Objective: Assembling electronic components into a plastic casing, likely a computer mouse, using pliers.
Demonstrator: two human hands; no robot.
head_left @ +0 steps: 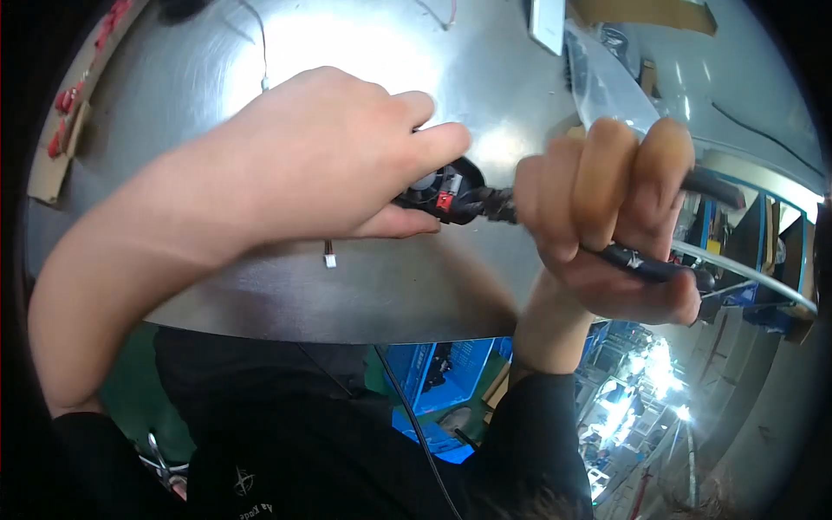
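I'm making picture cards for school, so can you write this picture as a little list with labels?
Left hand: holding a black housing with a red piece
Right hand: gripping black-handled pliers
Pliers' head: at the housing's right end; exact contact unclear
Surface: shiny metal table
White plug: below the left hand in the picture
Beyond the table's near edge: blue plastic crate
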